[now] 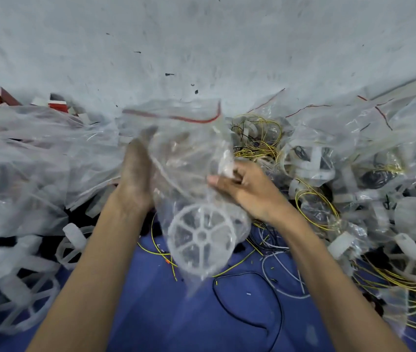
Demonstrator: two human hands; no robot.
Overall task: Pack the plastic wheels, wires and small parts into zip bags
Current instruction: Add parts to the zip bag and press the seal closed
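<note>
Head camera: holds one clear red-sealed plastic zip bag, one white spoked plastic wheel in its bottom; presses left hand flat, fingers together, against it; pinches its right edge with right hand.

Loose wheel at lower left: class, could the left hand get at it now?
Probably yes: the wheel lies exposed beside the left forearm, though the left hand must first leave the zip bag.

A small packing workshop: heaps of clear zip bags, loose plastic wheels and yellow wires (all in bulk) lie on a blue cloth by a scuffed grey surface.
</note>
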